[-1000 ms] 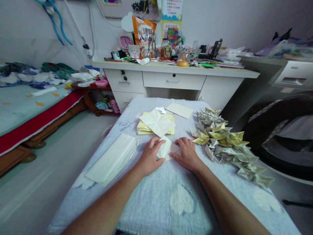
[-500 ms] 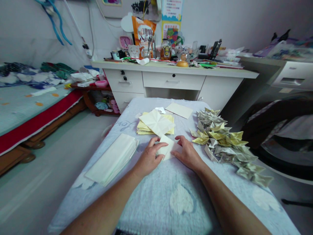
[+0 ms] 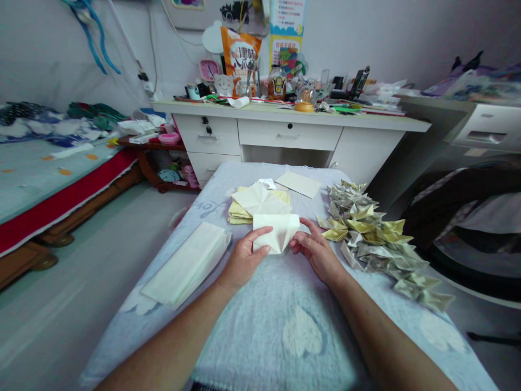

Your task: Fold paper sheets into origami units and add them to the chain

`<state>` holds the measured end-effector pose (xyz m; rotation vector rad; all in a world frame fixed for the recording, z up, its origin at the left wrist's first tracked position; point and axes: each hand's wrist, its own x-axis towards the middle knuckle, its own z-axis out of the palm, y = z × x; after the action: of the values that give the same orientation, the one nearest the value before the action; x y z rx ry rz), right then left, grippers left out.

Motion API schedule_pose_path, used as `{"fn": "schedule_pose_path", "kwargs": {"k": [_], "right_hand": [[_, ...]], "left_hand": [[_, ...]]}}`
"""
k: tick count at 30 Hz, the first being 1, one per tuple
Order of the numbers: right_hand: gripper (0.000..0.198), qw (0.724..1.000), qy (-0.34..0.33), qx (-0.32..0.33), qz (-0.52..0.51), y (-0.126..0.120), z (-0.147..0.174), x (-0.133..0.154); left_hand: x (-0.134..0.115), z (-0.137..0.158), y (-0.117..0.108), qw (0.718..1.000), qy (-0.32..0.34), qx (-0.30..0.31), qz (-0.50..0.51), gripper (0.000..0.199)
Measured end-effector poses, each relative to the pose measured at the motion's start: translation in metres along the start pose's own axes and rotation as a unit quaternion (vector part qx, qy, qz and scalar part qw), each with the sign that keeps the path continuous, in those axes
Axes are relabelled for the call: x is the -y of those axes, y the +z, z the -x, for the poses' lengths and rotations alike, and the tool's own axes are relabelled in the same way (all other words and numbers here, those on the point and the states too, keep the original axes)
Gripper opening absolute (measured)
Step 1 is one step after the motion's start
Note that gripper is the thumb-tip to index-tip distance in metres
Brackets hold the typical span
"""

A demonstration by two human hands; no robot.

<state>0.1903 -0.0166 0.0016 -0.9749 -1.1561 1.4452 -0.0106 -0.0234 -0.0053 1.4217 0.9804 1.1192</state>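
Note:
Between my two hands is a creased sheet of white paper point(image 3: 277, 228), partly folded, with its upper edge straight and its lower part narrowing. My left hand point(image 3: 246, 251) pinches its left side between thumb and fingers. At its right side, my right hand point(image 3: 313, 247) grips the edge with bent fingers, some of them behind the paper. Just beyond it lies a stack of yellow paper squares point(image 3: 240, 213) with a creased white sheet point(image 3: 260, 198) on top. To the left rests a long pile of folded white paper point(image 3: 189, 266).
Folded paper pieces point(image 3: 374, 239), silver and gold, form a long heap on the right of the cloth-covered table point(image 3: 260, 326). A flat cream card point(image 3: 299, 183) lies at the far edge. Behind stands a cluttered white desk point(image 3: 288, 133); a washing machine point(image 3: 484, 130) is at right, a bed point(image 3: 61, 179) at left.
The paper between my hands has gone from a small folded square to a wider, partly opened shape. My right hand has closed in on its right edge.

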Motion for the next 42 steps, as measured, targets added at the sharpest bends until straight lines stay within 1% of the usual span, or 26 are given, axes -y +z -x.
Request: {"fn": "schedule_pose_path", "kwargs": {"k": [3,5,8,11,14,16,18,20,21,23,26,29,31,34,36,38,40,42], "right_hand": [[0.065,0.999,0.003,0.031,-0.018,0.004,0.0,0.0],[0.066,0.999,-0.001,0.028,-0.018,0.006,-0.001,-0.001],[0.068,1.0,-0.006,0.009,-0.011,0.005,-0.003,-0.003],[0.072,1.0,-0.01,0.0,-0.009,0.003,-0.003,-0.004],[0.075,1.0,-0.016,0.006,-0.008,0.001,-0.003,-0.008],[0.078,1.0,-0.019,0.011,0.0,0.0,-0.003,-0.011],[0.079,0.999,-0.023,0.013,0.028,-0.002,-0.003,-0.015],[0.079,0.997,-0.029,0.014,0.075,-0.003,-0.003,-0.016],[0.078,0.994,-0.032,0.015,0.103,-0.002,-0.002,-0.016],[0.076,0.986,-0.042,0.019,0.162,-0.001,0.0,-0.015],[0.075,0.966,-0.059,0.029,0.251,0.001,0.002,-0.012],[0.074,0.936,-0.084,0.043,0.34,0.002,0.003,-0.013],[0.073,0.907,-0.113,0.042,0.403,0.002,0.003,-0.014],[0.068,0.856,-0.155,0.021,0.493,0.003,0.004,-0.014],[0.056,0.83,-0.165,0.005,0.533,0.004,0.006,-0.013],[0.034,0.813,-0.164,0.004,0.559,0.005,0.007,-0.01],[0.014,0.806,-0.158,0.031,0.57,0.007,0.008,-0.007],[0.011,0.805,-0.152,0.068,0.57,0.008,0.008,-0.005]], "left_hand": [[-0.003,0.002,0.002,0.998,0.008,0.043,-0.033,0.055],[-0.004,0.004,0.003,0.994,0.033,0.064,-0.087,0.063],[-0.006,0.006,0.004,0.975,0.087,0.059,-0.193,0.077],[-0.007,0.008,0.003,0.95,0.126,0.045,-0.281,0.08],[-0.011,0.01,0.003,0.922,0.156,0.014,-0.354,0.071],[-0.015,0.012,0.003,0.899,0.181,-0.02,-0.397,0.06],[-0.018,0.014,0.003,0.878,0.203,-0.037,-0.431,0.044],[-0.02,0.014,0.002,0.864,0.225,-0.019,-0.449,0.028],[-0.02,0.015,0.002,0.86,0.236,-0.001,-0.452,0.022],[-0.019,0.014,0.002,0.856,0.253,0.05,-0.448,0.015],[-0.014,0.015,0.003,0.853,0.251,0.119,-0.442,0.013],[-0.011,0.016,0.006,0.854,0.227,0.159,-0.44,0.015],[-0.009,0.016,0.007,0.86,0.21,0.174,-0.432,0.017],[-0.009,0.015,0.009,0.877,0.177,0.176,-0.411,0.011],[-0.009,0.014,0.009,0.889,0.156,0.166,-0.397,0.008],[-0.01,0.013,0.009,0.898,0.141,0.157,-0.387,0.006],[-0.011,0.012,0.009,0.904,0.132,0.15,-0.379,0.006],[-0.011,0.011,0.008,0.907,0.125,0.143,-0.374,0.005]]}}
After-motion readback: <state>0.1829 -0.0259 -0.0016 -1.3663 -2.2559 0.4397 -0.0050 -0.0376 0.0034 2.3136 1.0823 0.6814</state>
